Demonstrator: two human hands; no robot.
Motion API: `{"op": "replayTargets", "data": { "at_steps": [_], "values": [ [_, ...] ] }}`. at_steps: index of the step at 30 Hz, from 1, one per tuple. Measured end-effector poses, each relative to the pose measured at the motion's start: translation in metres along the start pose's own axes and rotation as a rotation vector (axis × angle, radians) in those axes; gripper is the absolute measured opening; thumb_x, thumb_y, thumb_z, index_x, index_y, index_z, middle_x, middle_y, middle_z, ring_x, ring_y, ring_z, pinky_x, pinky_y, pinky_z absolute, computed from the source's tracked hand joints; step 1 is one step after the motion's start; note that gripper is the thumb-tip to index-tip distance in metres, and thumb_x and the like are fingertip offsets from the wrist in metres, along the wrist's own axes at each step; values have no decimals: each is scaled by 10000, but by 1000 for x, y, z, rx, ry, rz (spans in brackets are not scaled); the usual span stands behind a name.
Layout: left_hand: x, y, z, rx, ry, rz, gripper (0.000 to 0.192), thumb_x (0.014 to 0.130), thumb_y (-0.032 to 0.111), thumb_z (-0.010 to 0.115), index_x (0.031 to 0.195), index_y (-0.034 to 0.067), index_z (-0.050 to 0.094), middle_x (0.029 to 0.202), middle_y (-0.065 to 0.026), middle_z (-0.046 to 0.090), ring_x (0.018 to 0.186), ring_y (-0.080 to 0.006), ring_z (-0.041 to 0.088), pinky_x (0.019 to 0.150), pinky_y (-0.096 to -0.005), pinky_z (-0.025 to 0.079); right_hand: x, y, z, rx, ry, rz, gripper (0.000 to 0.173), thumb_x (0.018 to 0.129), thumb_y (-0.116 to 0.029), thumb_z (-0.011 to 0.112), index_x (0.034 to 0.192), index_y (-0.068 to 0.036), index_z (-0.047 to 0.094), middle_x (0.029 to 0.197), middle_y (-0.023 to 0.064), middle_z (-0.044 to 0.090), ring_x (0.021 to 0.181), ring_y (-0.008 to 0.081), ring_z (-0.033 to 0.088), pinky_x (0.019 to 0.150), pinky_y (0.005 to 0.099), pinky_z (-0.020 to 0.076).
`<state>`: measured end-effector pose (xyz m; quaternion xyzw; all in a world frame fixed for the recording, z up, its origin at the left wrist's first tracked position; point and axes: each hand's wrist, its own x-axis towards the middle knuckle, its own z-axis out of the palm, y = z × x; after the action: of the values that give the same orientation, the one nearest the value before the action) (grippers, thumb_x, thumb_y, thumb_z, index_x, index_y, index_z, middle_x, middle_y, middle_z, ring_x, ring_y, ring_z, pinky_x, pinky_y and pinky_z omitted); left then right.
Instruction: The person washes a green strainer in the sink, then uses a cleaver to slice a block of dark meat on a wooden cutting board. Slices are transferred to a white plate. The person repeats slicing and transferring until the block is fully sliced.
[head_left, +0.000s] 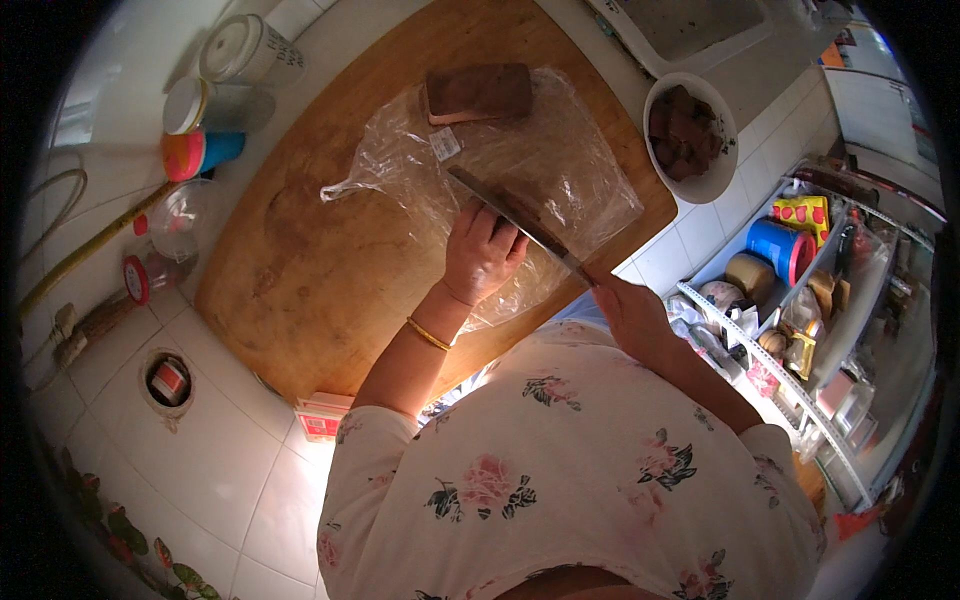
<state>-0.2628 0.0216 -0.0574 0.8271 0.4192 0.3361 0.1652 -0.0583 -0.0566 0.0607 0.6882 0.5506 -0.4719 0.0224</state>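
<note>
My right hand (628, 311) grips the handle end of a long-bladed knife (510, 212), which slants up and left over a clear plastic bag (592, 180) on the wooden board (322, 247). Close against the blade are the bent fingers of my left hand (484, 255); whatever lies under them is hidden. Some dark brown material shows beside the blade. A reddish-brown block (478, 91) rests at the top of the bag, near a small printed label (444, 143). At the board's right edge, a white bowl (731, 169) contains several dark brown pieces (682, 131).
Jars (184, 105), a lidded container (231, 49) and a pink-and-blue cup (202, 154) line the left side. A white basin (697, 34) stands at upper right. Lower right, a shelf rack (780, 379) holds packets and a blue tub (772, 247). A red-and-white box (321, 420) sits below the board.
</note>
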Motion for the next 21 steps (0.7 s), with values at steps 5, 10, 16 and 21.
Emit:
{"op": "replayTargets", "data": {
  "at_steps": [5,10,16,21],
  "values": [
    [1,1,-3,-28,-29,-2,328,659,104,741,971,67,646,1056,-149,560,1011,-368,544,897,-440,491,30,18,29,50,131,-167,417,981,-355,427,1313,-113,501,953,216,656,841,369,651,726,449,524],
    [-10,8,-14,-2,14,126,256,676,94,724,918,85,641,991,-106,562,919,-310,550,772,-400,487,6,22,5,48,125,-168,420,946,-321,510,1317,-125,497,1045,178,648,883,350,649,752,445,524],
    [67,96,-30,-252,64,438,264,704,155,728,950,108,647,1051,-71,576,934,-254,545,784,-385,450,-29,54,-63,-469,436,-294,660,811,-501,634,1336,-127,490,746,62,568,620,213,579,566,341,490],
    [172,148,72,-114,-207,535,237,744,305,665,892,123,631,1068,-80,584,1101,-302,520,971,-491,354,-28,98,-111,-681,575,-227,620,780,-528,648,1221,-99,573,703,57,570,580,213,588,512,327,477]
  ]
}}
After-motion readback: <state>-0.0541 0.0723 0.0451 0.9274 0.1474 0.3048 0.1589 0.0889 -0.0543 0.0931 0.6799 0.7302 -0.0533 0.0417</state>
